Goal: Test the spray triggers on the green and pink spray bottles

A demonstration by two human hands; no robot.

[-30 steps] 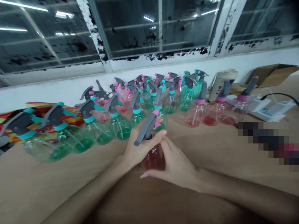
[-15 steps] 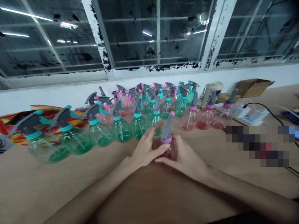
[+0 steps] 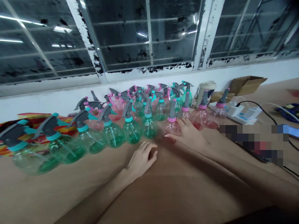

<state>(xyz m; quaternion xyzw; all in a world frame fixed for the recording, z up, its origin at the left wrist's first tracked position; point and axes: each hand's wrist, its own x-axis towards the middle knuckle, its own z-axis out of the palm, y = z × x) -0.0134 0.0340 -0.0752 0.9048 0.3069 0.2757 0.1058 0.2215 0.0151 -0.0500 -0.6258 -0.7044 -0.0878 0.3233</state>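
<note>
The right hand [image 3: 190, 134] is reaching forward to the pink spray bottle [image 3: 171, 127], which is standing upright on the brown surface [image 3: 70, 193]. This bottle is at the right end of a front row of green spray bottles [image 3: 132, 132] and just beside the nearest of them. The fingers [image 3: 184, 122] of this hand are half open and are cupping the right side of the bottle's body, while the thumb is lying against its base at the front, so the hand is holding it loosely.

The left hand [image 3: 141, 158] is resting on the surface a little nearer to the person, apart from the bottles. Its fingers [image 3: 149, 147] are loosely curled and are holding nothing.

More green and pink bottles are crowding behind the row, up to the white wall under the window [image 3: 149, 34]. To the right, a white power strip [image 3: 243, 113] and a cardboard box [image 3: 246, 84] are lying on the surface.
</note>
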